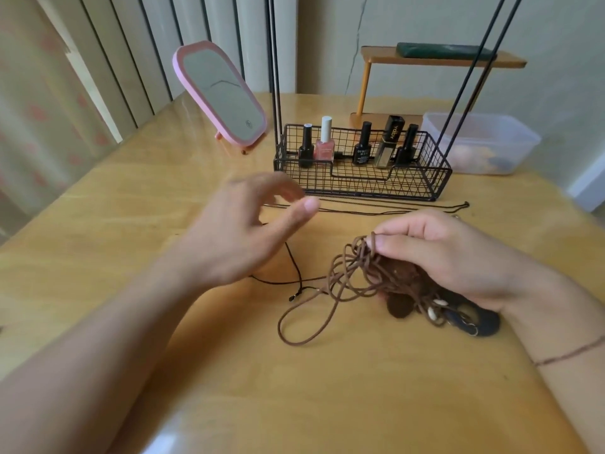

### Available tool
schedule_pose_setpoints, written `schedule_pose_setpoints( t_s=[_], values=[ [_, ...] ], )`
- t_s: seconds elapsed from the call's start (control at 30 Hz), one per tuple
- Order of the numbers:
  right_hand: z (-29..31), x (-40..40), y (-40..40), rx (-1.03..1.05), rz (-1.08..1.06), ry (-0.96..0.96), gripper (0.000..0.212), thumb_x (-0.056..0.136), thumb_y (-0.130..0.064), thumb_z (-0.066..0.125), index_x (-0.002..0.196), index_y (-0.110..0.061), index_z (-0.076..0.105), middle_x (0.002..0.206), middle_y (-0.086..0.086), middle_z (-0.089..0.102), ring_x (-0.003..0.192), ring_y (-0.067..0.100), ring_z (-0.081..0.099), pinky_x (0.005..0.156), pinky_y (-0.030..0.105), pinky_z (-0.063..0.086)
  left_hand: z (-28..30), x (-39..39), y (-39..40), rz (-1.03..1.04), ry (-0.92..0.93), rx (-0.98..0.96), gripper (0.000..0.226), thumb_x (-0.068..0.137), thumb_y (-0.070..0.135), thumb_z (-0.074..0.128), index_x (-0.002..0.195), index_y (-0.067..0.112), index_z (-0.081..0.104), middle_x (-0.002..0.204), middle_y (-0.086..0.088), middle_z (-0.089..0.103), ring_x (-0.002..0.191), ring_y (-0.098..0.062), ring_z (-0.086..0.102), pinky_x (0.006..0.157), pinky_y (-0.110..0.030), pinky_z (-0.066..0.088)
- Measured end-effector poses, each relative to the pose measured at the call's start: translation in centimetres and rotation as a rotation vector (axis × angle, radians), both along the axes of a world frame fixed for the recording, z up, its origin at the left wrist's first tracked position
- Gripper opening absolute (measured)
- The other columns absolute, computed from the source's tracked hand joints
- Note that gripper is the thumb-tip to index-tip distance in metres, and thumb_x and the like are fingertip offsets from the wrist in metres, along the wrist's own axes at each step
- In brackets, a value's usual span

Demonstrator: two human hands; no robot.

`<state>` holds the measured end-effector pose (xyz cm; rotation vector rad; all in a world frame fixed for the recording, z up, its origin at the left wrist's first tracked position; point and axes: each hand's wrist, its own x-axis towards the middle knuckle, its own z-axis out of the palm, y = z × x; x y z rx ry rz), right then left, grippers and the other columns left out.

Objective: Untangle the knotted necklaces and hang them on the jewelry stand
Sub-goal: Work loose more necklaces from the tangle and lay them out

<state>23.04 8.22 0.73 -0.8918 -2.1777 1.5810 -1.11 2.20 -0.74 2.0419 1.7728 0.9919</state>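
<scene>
**Knot held in your right hand, left hand free above the surface**

At far left, the pink mirror stands tilted near the back edge of the surface, out of your working space. Your left hand hovers over the wood, its fingers released and spread, grasping nothing; the blur on them leaves the exact pose unclear. It looks poised to pick a strand out of the tangle. Below it a thin black cord lies loose, running toward the knot. Further back, another thin dark necklace lies stretched straight just before the wire basket of nail polish bottles, probably already freed. The basket's tall black rods likely serve as the jewelry stand, and nothing visibly hangs there yet. To the right, your right hand pinches the top of the brown cord tangle, lifting its loops so they open, while its pendants rest beneath your palm.
</scene>
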Motion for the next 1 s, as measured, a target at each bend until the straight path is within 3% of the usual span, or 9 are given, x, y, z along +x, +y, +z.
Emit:
schedule_pose_setpoints(
  t_s=[0.07, 0.17, 0.3, 0.43, 0.47, 0.57, 0.63, 0.83, 1.0],
  values=[
    [-0.3, -0.3, -0.2, 0.010, -0.070, 0.000, 0.031, 0.100, -0.026, 0.054, 0.079, -0.015, 0.075, 0.082, 0.015, 0.074, 0.077, 0.029, 0.071, 0.073, 0.039, 0.055, -0.1, 1.8, -0.3, -0.270, -0.407, -0.221, 0.046, 0.085, 0.061, 0.052, 0.106, 0.022, 0.064, 0.094, -0.002, 0.071, 0.088, -0.016, 0.067, 0.081, -0.042, 0.054],
    [-0.6, -0.4, -0.2, 0.091, -0.131, -0.033, 0.019, 0.095, -0.029, 0.060, 0.087, -0.022, 0.075, 0.086, 0.006, 0.076, 0.080, 0.026, 0.072, 0.070, 0.036, 0.056, -1.2, 3.1, 0.1, -0.352, -0.480, -0.331, 0.029, 0.084, 0.032, 0.072, 0.106, 0.016, 0.062, 0.082, -0.020, 0.068, 0.069, -0.026, 0.061, 0.068, -0.048, 0.054],
    [-0.1, 0.1, 0.3, 0.478, -0.334, 0.126, 0.014, 0.080, -0.017, 0.067, 0.092, -0.025, 0.068, 0.093, -0.010, 0.068, 0.091, 0.012, 0.065, 0.075, 0.031, 0.053, -1.1, 2.0, 0.7, -0.271, -0.630, -0.402, 0.012, 0.095, 0.004, 0.059, 0.105, 0.010, 0.061, 0.068, -0.006, 0.064, 0.060, -0.025, 0.057, 0.056, -0.034, 0.045],
    [0.3, 0.0, -0.8, 0.670, -0.122, 0.044, 0.011, 0.073, -0.015, 0.061, 0.068, -0.023, 0.067, 0.068, -0.007, 0.065, 0.067, 0.017, 0.062, 0.055, 0.025, 0.047, -0.8, 1.3, 0.6, -0.308, -0.694, -0.429, 0.021, 0.090, 0.007, 0.052, 0.110, 0.011, 0.058, 0.075, -0.005, 0.064, 0.054, -0.019, 0.055, 0.052, -0.029, 0.032],
    [0.2, -0.1, -1.1, 0.679, -0.079, -0.055, 0.008, 0.073, -0.026, 0.062, 0.067, -0.025, 0.067, 0.065, -0.008, 0.065, 0.064, 0.016, 0.061, 0.053, 0.024, 0.045, -0.7, 1.3, 0.6, -0.316, -0.689, -0.435, 0.022, 0.089, 0.007, 0.051, 0.109, 0.012, 0.058, 0.076, -0.005, 0.063, 0.054, -0.018, 0.054, 0.050, -0.028, 0.030],
    [-0.3, -0.1, -1.0, 0.844, -0.041, -0.445, 0.033, 0.062, -0.065, 0.055, 0.074, -0.034, 0.059, 0.070, -0.019, 0.063, 0.068, 0.004, 0.057, 0.057, 0.025, 0.040, -0.7, 1.3, 0.6, -0.309, -0.646, -0.442, 0.023, 0.097, -0.005, 0.048, 0.108, 0.013, 0.057, 0.075, -0.003, 0.062, 0.052, -0.015, 0.049, 0.045, -0.022, 0.031],
    [-0.1, 0.1, -0.8, 0.835, -0.013, -0.596, 0.043, 0.058, -0.074, 0.057, 0.081, -0.038, 0.054, 0.077, -0.021, 0.062, 0.073, 0.000, 0.054, 0.057, 0.024, 0.036, -0.8, 1.2, 0.7, -0.285, -0.645, -0.438, 0.028, 0.098, -0.010, 0.043, 0.106, 0.013, 0.057, 0.074, -0.003, 0.061, 0.051, -0.013, 0.044, 0.044, -0.018, 0.034],
    [0.3, 0.6, -0.3, 0.743, 0.032, -0.642, 0.035, 0.067, -0.047, 0.076, 0.093, -0.045, 0.053, 0.091, -0.028, 0.059, 0.079, -0.002, 0.054, 0.066, 0.030, 0.048, -0.8, 0.7, 0.9, -0.202, -0.639, -0.369, 0.032, 0.097, -0.012, 0.041, 0.093, 0.015, 0.059, 0.077, -0.015, 0.051, 0.053, -0.015, 0.035, 0.045, -0.020, 0.030],
    [1.2, 1.8, 0.2, 0.678, 0.120, -0.675, 0.059, 0.051, -0.074, 0.075, 0.096, -0.049, 0.044, 0.092, -0.023, 0.054, 0.098, -0.006, 0.044, 0.082, 0.027, 0.046, -1.5, 0.4, 1.0, -0.011, 0.047, -0.102, 0.024, 0.086, 0.004, 0.051, 0.088, 0.026, 0.059, 0.077, 0.001, 0.064, 0.058, -0.010, 0.048, 0.052, -0.020, 0.036]
  ],
)
